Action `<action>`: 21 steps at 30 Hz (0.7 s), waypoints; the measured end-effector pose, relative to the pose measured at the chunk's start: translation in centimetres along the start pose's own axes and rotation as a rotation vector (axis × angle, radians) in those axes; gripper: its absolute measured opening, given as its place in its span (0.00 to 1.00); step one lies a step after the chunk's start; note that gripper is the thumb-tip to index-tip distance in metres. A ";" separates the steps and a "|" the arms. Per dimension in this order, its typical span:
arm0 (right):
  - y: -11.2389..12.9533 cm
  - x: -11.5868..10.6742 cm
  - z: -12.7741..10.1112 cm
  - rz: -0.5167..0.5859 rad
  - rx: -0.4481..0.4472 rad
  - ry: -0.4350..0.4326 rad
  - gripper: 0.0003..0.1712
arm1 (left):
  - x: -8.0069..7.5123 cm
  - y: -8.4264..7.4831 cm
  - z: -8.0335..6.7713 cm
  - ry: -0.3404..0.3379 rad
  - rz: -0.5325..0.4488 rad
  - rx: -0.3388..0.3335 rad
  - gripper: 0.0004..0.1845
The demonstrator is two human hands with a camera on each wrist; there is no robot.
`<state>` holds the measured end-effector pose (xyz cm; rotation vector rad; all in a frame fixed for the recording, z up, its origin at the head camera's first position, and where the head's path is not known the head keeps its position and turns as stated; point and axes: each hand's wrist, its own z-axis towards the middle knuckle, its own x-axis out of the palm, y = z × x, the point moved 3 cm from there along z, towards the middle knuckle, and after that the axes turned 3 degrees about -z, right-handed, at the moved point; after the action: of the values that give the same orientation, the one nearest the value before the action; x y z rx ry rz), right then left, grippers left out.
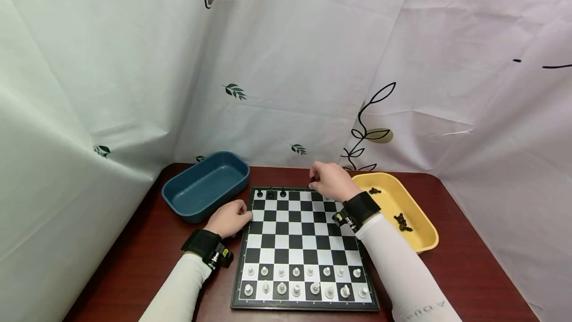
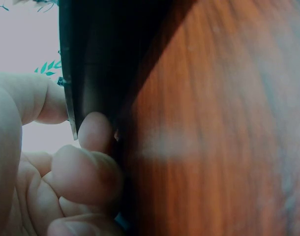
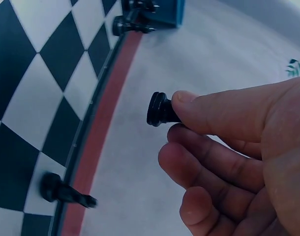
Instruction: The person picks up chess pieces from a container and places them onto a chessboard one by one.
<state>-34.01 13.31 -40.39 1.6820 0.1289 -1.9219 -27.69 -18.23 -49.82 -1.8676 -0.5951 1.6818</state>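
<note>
Black chess piece (image 3: 159, 109) pinched by right hand (image 3: 248, 147), base visible only at wrist

Black chess piece (image 3: 159, 109) in right hand (image 3: 238, 152): only its base shows, rest hidden by fingertips, type can't tell. Left wrist view blurred, left hand (image 2: 46, 167) cut off by frame edge. Dark pieces in yellow tray (image 1: 417, 240) too small to identify.

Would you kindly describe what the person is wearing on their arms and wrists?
Both arms are in long white sleeves; the right sleeve bears faint grey lettering near the lower edge of the head view. Each wrist carries a wide black strap with a small black device: left strap, right strap. The hands are bare.
</note>
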 end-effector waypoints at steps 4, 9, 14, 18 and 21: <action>-0.4 1.0 0.4 -0.011 0.030 0.026 0.12 | 0.2 0.0 0.1 0.001 0.003 0.000 0.12; -0.7 1.9 0.7 -0.021 0.044 0.038 0.12 | 0.2 0.0 0.3 0.000 0.010 0.001 0.12; -0.9 2.3 0.9 -0.042 0.049 0.042 0.11 | 0.1 0.0 0.3 0.005 0.012 -0.003 0.12; -1.2 2.5 1.0 -0.057 0.057 0.041 0.11 | 0.1 -0.1 0.3 0.006 0.013 -0.003 0.12; -1.1 2.4 1.2 -0.061 0.055 0.040 0.11 | 0.0 -0.1 0.4 0.001 0.015 0.002 0.11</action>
<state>-35.67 12.86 -42.76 1.7728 0.1462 -1.9531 -28.05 -18.15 -49.78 -1.8760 -0.5803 1.6905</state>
